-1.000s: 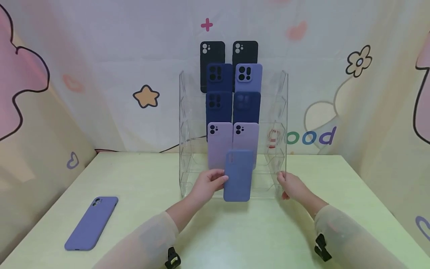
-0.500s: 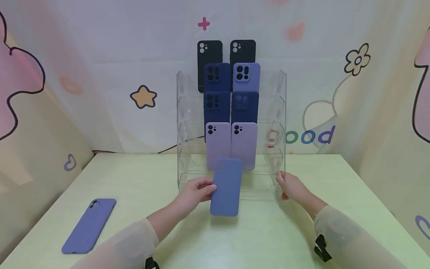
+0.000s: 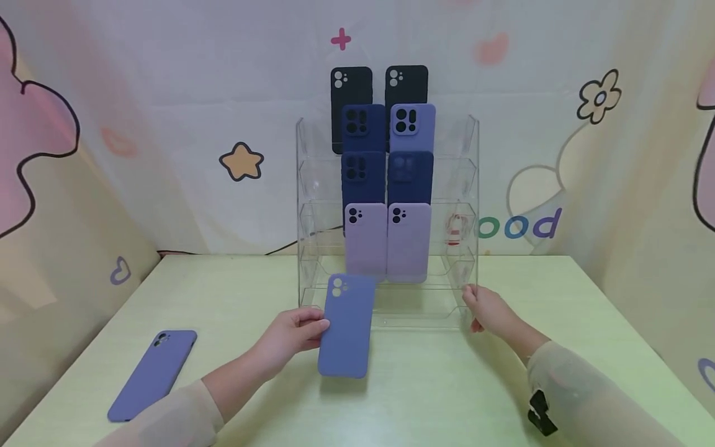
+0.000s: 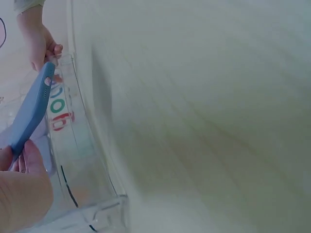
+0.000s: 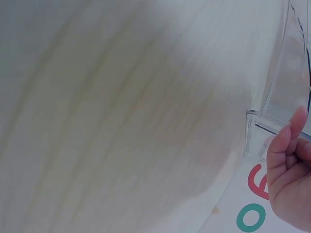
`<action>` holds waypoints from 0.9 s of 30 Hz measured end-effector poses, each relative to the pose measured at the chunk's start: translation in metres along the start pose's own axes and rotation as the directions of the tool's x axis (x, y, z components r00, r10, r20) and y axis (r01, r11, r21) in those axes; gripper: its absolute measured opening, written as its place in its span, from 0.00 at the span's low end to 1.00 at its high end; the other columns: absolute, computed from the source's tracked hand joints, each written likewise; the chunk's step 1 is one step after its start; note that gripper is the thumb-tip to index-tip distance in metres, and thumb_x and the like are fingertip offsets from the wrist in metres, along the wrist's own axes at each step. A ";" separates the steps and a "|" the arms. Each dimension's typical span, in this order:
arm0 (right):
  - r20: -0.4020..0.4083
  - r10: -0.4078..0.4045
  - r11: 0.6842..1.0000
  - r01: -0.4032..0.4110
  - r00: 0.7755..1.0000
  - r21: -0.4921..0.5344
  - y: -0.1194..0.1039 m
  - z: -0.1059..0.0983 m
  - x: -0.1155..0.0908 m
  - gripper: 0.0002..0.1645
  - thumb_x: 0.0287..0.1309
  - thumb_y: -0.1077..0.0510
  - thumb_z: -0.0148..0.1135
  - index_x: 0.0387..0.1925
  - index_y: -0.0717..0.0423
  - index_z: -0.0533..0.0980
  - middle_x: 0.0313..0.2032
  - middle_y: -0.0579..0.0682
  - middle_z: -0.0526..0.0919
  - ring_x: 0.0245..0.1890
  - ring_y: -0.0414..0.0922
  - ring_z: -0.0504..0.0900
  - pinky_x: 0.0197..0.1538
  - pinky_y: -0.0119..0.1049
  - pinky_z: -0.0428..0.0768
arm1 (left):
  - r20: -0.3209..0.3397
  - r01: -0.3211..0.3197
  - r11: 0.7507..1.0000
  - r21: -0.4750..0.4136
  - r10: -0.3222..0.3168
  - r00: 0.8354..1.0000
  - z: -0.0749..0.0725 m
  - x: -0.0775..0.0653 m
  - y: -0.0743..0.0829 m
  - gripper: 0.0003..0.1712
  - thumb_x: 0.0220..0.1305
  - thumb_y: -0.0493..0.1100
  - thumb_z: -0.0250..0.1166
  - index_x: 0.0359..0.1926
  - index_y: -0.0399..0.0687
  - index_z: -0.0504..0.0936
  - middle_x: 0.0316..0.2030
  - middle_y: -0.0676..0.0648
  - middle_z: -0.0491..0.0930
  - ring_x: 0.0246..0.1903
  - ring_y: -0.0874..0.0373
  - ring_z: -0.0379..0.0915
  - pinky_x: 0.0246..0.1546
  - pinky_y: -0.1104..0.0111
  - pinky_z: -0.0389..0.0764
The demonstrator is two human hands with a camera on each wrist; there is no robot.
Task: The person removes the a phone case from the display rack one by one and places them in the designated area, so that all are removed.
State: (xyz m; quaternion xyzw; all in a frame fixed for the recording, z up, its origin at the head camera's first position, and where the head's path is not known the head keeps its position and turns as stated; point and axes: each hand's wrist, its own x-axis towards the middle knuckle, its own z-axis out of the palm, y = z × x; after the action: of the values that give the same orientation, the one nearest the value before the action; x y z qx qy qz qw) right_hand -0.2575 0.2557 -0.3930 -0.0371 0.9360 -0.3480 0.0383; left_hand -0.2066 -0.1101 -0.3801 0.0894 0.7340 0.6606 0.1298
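A pale green table [image 3: 447,391] bears a clear tiered rack [image 3: 419,322] and a purple-blue phone case [image 3: 152,376]

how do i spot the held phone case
A clear plastic tiered rack stands on the pale green table. In front, the left hand pinches a blue rectangular phone case by one edge. A similar case lies flat at left; this one alone is held.

The right hand [image 5: 291,184] grips the edge of a clear rack [image 5: 260,119] with curled fingers. Beside it, a red letter [image 5: 253,180] and a green letter [image 5: 240,220] mark a white backdrop [image 5: 235,193]. A pale, streaked table [image 5: 121,107] stretches away from the hand.
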 end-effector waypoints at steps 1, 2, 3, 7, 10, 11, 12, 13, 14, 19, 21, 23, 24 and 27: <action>0.000 0.003 1.000 -0.003 1.000 0.000 0.000 -0.001 0.000 0.17 0.67 0.55 0.33 0.23 0.56 0.57 0.18 0.52 0.68 0.13 0.43 0.73 0.24 0.36 0.72 | -0.003 0.004 1.000 0.003 -0.004 1.000 -0.003 -0.003 0.000 0.19 0.64 0.37 0.60 0.50 0.25 0.74 0.40 0.42 0.80 0.38 0.54 0.80 0.45 0.60 0.78; -0.001 0.007 1.000 -0.007 1.000 0.002 0.001 -0.001 0.000 0.17 0.67 0.55 0.33 0.23 0.56 0.57 0.18 0.53 0.69 0.13 0.43 0.73 0.24 0.36 0.73 | -0.008 0.006 1.000 0.006 -0.006 1.000 -0.005 -0.005 0.001 0.19 0.64 0.37 0.60 0.50 0.25 0.74 0.40 0.42 0.80 0.38 0.54 0.80 0.45 0.60 0.78; -0.003 0.011 1.000 -0.011 1.000 0.002 0.001 -0.002 0.000 0.17 0.68 0.54 0.33 0.23 0.56 0.57 0.18 0.53 0.69 0.13 0.44 0.73 0.24 0.36 0.73 | -0.011 0.007 1.000 0.008 -0.007 1.000 -0.008 -0.007 0.000 0.19 0.64 0.37 0.59 0.51 0.25 0.74 0.40 0.42 0.80 0.38 0.54 0.80 0.45 0.60 0.78; -0.004 0.023 1.000 -0.023 1.000 0.004 0.003 -0.002 -0.001 0.18 0.68 0.54 0.33 0.23 0.56 0.58 0.19 0.53 0.70 0.13 0.44 0.73 0.24 0.36 0.73 | -0.025 0.022 0.999 0.024 -0.022 0.999 -0.021 -0.016 -0.002 0.21 0.64 0.39 0.59 0.52 0.24 0.73 0.40 0.42 0.81 0.38 0.54 0.79 0.45 0.60 0.78; 0.002 0.028 1.000 -0.028 1.000 0.008 0.003 -0.002 -0.001 0.18 0.68 0.54 0.33 0.23 0.56 0.58 0.18 0.52 0.69 0.13 0.43 0.73 0.24 0.36 0.73 | -0.035 0.040 0.998 0.042 -0.038 0.999 -0.030 -0.021 -0.005 0.22 0.64 0.40 0.60 0.52 0.25 0.72 0.40 0.43 0.81 0.39 0.55 0.79 0.45 0.60 0.78; 0.005 0.027 1.000 -0.027 1.000 0.007 0.003 -0.002 -0.001 0.18 0.68 0.54 0.33 0.23 0.56 0.58 0.18 0.51 0.69 0.13 0.43 0.73 0.24 0.36 0.73 | -0.040 0.047 0.998 0.048 -0.045 0.998 -0.034 -0.022 -0.007 0.23 0.64 0.41 0.60 0.52 0.25 0.72 0.40 0.43 0.80 0.39 0.55 0.79 0.46 0.60 0.77; 0.006 0.022 1.000 -0.022 1.000 0.008 0.003 -0.002 -0.001 0.17 0.68 0.54 0.33 0.23 0.56 0.57 0.18 0.51 0.68 0.13 0.43 0.73 0.24 0.36 0.73 | -0.048 0.055 0.997 0.054 -0.053 0.997 -0.037 -0.024 -0.008 0.23 0.64 0.41 0.60 0.52 0.25 0.73 0.40 0.44 0.80 0.39 0.55 0.78 0.46 0.60 0.78; 0.002 0.016 1.000 -0.016 1.000 0.009 0.002 -0.002 -0.001 0.17 0.68 0.54 0.33 0.23 0.56 0.57 0.17 0.51 0.68 0.13 0.43 0.73 0.25 0.36 0.73 | -0.058 0.063 0.996 0.058 -0.060 0.997 -0.040 -0.024 -0.009 0.23 0.64 0.41 0.60 0.52 0.25 0.73 0.40 0.44 0.80 0.39 0.56 0.78 0.46 0.60 0.78; -0.001 0.009 1.000 -0.009 1.000 0.008 0.001 -0.003 -0.001 0.17 0.68 0.55 0.33 0.23 0.56 0.57 0.17 0.51 0.67 0.13 0.43 0.73 0.25 0.36 0.73 | -0.066 0.071 0.996 0.062 -0.067 0.996 -0.043 -0.025 -0.010 0.23 0.64 0.41 0.60 0.52 0.25 0.72 0.40 0.44 0.80 0.39 0.56 0.78 0.46 0.60 0.78; -0.013 -0.005 1.000 0.005 1.000 0.000 -0.002 -0.003 0.001 0.16 0.67 0.56 0.33 0.23 0.56 0.57 0.17 0.51 0.67 0.13 0.44 0.73 0.25 0.36 0.71 | -0.081 0.099 0.993 0.071 -0.094 0.992 -0.053 -0.029 -0.013 0.24 0.64 0.42 0.60 0.53 0.25 0.71 0.40 0.44 0.80 0.39 0.56 0.78 0.45 0.62 0.78; -0.007 -0.003 1.000 0.003 1.000 -0.007 -0.001 -0.003 0.002 0.16 0.66 0.56 0.33 0.22 0.55 0.58 0.17 0.51 0.67 0.13 0.43 0.73 0.25 0.36 0.71 | -0.079 0.108 0.991 0.076 -0.102 0.992 -0.056 -0.032 -0.015 0.25 0.64 0.42 0.60 0.53 0.24 0.71 0.40 0.44 0.80 0.39 0.56 0.78 0.45 0.62 0.78; -0.002 0.001 1.000 -0.001 1.000 -0.008 0.000 -0.002 0.002 0.16 0.66 0.56 0.33 0.22 0.55 0.57 0.17 0.51 0.68 0.12 0.43 0.73 0.25 0.36 0.72 | -0.081 0.117 0.989 0.087 -0.110 0.991 -0.059 -0.035 -0.018 0.24 0.64 0.42 0.60 0.53 0.24 0.71 0.40 0.44 0.80 0.39 0.55 0.78 0.45 0.61 0.78; -0.003 0.002 1.000 -0.002 1.000 -0.010 0.000 -0.001 0.002 0.16 0.66 0.55 0.33 0.22 0.55 0.58 0.17 0.51 0.68 0.12 0.43 0.73 0.24 0.36 0.72 | -0.085 0.120 0.988 0.092 -0.113 0.990 -0.060 -0.036 -0.019 0.24 0.64 0.42 0.60 0.53 0.24 0.71 0.40 0.44 0.80 0.39 0.55 0.78 0.45 0.61 0.78; -0.011 0.005 1.000 -0.005 1.000 -0.010 0.002 0.000 0.001 0.17 0.66 0.55 0.33 0.22 0.55 0.57 0.17 0.51 0.68 0.12 0.43 0.73 0.24 0.36 0.72 | -0.102 0.138 0.985 0.103 -0.128 0.987 -0.065 -0.039 -0.024 0.24 0.64 0.42 0.60 0.53 0.24 0.71 0.40 0.43 0.79 0.40 0.55 0.77 0.45 0.61 0.78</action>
State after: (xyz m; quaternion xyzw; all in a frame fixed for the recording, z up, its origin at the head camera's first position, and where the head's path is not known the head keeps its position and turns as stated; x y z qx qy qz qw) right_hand -0.2581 0.2570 -0.3943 -0.0330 0.9381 -0.3432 0.0337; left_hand -0.1883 -0.1865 -0.3947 0.0156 0.7788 0.6127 0.1338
